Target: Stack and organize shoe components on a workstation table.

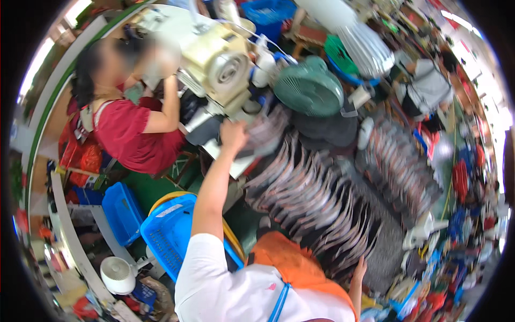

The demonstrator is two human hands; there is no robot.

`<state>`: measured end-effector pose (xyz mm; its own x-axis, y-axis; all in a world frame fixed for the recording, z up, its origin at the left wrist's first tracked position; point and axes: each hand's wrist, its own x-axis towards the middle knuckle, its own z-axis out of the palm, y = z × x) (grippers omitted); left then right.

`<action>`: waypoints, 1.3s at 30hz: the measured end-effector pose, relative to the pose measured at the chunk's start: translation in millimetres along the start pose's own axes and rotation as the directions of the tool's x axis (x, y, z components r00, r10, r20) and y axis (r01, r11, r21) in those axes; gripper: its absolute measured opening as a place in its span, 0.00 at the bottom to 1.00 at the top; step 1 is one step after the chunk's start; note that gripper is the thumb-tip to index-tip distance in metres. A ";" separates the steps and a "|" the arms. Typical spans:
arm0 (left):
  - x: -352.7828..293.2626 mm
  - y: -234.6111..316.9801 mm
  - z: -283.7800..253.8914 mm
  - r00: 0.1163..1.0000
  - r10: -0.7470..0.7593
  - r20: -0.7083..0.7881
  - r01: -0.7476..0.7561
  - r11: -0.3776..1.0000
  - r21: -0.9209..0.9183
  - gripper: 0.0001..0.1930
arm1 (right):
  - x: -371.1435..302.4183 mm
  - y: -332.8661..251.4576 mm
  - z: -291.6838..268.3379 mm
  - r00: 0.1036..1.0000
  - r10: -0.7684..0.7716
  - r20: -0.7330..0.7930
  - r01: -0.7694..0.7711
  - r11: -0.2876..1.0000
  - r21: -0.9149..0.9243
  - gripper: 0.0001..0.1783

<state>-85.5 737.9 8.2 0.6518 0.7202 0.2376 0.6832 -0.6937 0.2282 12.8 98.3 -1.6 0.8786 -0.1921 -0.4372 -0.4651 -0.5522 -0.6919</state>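
My left arm stretches forward to the sewing table, and my left hand [234, 134] is curled, its fingers partly smeared. Just left of it, a dark flat piece [206, 131] lies at the edge of the white table. Against its right side are blurred grey pieces [264, 134]; what the fingers hold I cannot make out. A long row of overlapping dark shoe-upper-like pieces [316, 196] with pale reddish edges runs toward me. At the row's near right end, my right hand [361, 266] touches the last pieces with fingers stretched upward, partly hidden.
A cream sewing machine [225, 67] stands ahead, with a person in red [131, 131] seated left of it. A green fan [308, 88] is beyond the row. A second row of pieces [399, 163] lies right. Blue baskets [166, 228] stand at my left, near a white fan [118, 275].
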 end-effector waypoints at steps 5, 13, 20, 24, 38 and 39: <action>-16.5 17.7 -38.2 0.946 0.073 -0.317 -0.078 0.997 -0.001 0.18 | 18.0 23.8 -1.6 0.998 0.068 0.000 -0.067 0.994 0.088 0.34; -189.6 -28.0 -61.6 0.984 -0.174 0.043 0.140 0.896 0.422 0.14 | -15.3 -3.5 2.9 0.991 0.081 -0.111 -0.073 0.995 0.070 0.40; -263.0 22.0 10.6 0.648 -0.031 0.761 0.616 0.610 -0.499 0.32 | 25.1 14.5 -3.7 0.984 -0.061 -0.170 0.034 0.987 -0.157 0.46; -244.1 105.3 4.9 0.732 -0.185 0.655 0.681 0.179 -0.710 0.21 | 36.0 -8.2 -11.1 0.980 -0.107 -0.167 0.065 0.968 -0.242 0.45; -219.6 66.8 24.9 0.739 -0.113 0.664 0.598 -0.345 -0.724 0.25 | -84.2 -126.9 110.5 0.319 -0.743 0.588 0.918 0.396 0.002 0.14; -223.9 79.1 24.4 0.817 -0.188 0.546 0.525 -0.152 -0.838 0.28 | -81.3 -136.7 126.6 0.205 -0.728 0.654 0.973 0.225 -0.055 0.16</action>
<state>-169.4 522.1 -50.0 0.5839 0.7257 -0.3640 -0.0375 0.4720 0.8808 -8.7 292.1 55.9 0.4479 0.8932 0.0383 0.7563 -0.3558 -0.5490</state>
